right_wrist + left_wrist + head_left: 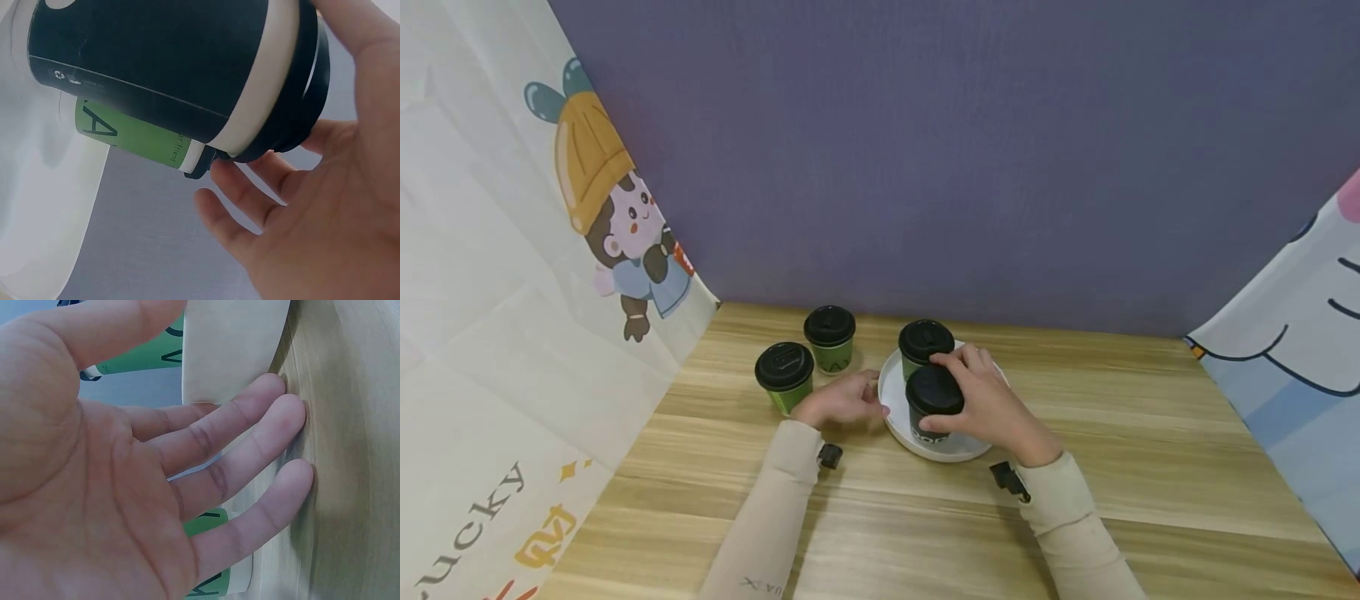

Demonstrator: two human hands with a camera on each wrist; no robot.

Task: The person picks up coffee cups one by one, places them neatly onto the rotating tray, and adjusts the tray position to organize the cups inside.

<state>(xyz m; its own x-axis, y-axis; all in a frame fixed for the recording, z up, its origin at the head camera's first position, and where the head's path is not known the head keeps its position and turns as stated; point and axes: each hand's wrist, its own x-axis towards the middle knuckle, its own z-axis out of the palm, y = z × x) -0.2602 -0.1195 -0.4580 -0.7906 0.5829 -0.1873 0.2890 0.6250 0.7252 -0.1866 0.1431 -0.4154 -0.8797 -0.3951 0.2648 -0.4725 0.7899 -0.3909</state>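
A white round plate [955,450] lies on the table, with a green paper cup with a black lid [927,340] standing on it. In front of that cup, my right hand [988,408] grips a black-lidded dark paper cup [934,400] around its lid, thumb on the near side and fingers on the far side. Whether this cup's base touches the plate cannot be made out. My left hand [846,398] is at the plate's left edge; in the left wrist view its fingers [275,415] extend loosely against the plate's side [234,350], near the tabletop.
Two more green paper cups with black lids, one nearer [785,375] and one farther back [831,337], stand left of the plate. The wood-grain table [1150,467] meets a purple-grey panel [955,167] behind, and printed white sheets [475,250] hang at the sides.
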